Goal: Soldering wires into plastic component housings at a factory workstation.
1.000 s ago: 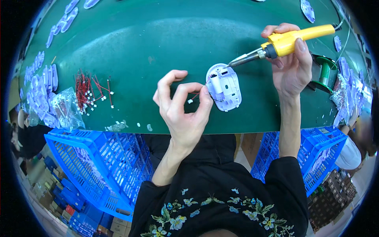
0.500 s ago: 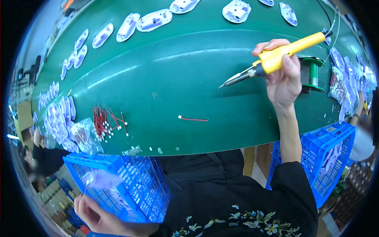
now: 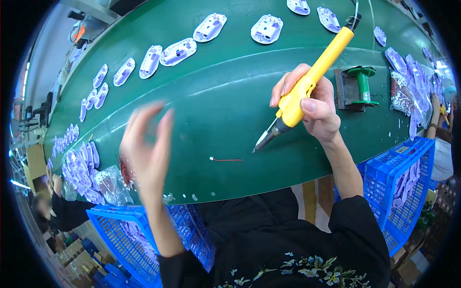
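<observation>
My right hand (image 3: 319, 108) is wrapped round a yellow soldering iron (image 3: 314, 79), its tip pointing down to the left above the table. My left hand (image 3: 149, 149), blurred by motion, hovers over the left part of the table with thumb and fingers apart and nothing visible in it. Behind it, a pile of red wires with white connectors (image 3: 126, 172) is partly hidden. Between my hands a single red wire with a white connector (image 3: 226, 160) lies on the green table (image 3: 216, 120).
Pale purple plastic shells (image 3: 178, 52) lie in a row along the far side. More shells (image 3: 79, 165) are heaped at left beside a clear plastic bag (image 3: 113, 185). A green spool (image 3: 363, 86) stands right. Blue baskets (image 3: 122, 216) flank my lap; other people work at both sides.
My left hand has risen from beside the left basket to over the table; the blurred pale purple piece by it is gone from there. The soldering iron's tip has swung lower and nearer me.
</observation>
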Demonstrator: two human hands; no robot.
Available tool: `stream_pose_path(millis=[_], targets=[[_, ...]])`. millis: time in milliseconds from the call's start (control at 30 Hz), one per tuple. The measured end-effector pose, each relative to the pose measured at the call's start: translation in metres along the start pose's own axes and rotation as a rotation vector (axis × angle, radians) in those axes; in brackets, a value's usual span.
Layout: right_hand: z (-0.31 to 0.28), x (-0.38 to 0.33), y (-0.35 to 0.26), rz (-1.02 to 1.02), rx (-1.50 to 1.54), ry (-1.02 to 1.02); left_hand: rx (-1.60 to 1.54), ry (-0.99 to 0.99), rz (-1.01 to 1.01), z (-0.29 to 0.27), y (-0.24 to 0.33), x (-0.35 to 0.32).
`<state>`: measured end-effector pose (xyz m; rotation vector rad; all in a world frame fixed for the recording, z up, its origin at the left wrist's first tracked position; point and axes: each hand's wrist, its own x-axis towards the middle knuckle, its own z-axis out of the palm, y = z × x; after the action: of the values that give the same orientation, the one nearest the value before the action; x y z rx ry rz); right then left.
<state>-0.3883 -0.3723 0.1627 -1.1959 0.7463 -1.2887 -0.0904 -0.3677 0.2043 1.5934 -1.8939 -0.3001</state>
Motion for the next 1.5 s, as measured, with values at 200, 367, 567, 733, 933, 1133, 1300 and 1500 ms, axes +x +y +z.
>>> stream_pose_path(millis=[200, 367, 567, 733, 933, 1133, 1300, 1500], targets=[[0.005, 0.000, 0.002, 0.043, 0.157, -0.105, 0.145, -0.027, 0.421, 0.172, 0.058, 0.128], [0.005, 0.001, 0.007, 0.050, 0.153, -0.112, 0.102, -0.100, 0.436, 0.193, 0.059, 0.139], [0.006, -0.001, -0.003, 0.033, 0.143, -0.088, 0.023, -0.280, 0.473, 0.083, 0.034, 0.053], [0.005, 0.001, 0.000, 0.121, 0.075, -0.071, 0.066, -0.417, 0.253, 0.049, 0.012, -0.033], [0.005, 0.003, 0.011, 0.051, 0.060, 0.021, 0.033, -0.339, 0.127, 0.041, 0.011, -0.098], [0.002, 0.006, 0.017, 0.114, 0.054, 0.074, 0.082, -0.291, 0.107, 0.057, 0.013, -0.115], [0.005, 0.006, 0.017, 0.134, 0.058, 0.090, -0.178, -0.119, 0.093, 0.045, 0.008, -0.113], [0.009, 0.006, 0.025, 0.156, 0.007, 0.107, -0.452, 0.033, -0.195, 0.067, 0.019, -0.104]])
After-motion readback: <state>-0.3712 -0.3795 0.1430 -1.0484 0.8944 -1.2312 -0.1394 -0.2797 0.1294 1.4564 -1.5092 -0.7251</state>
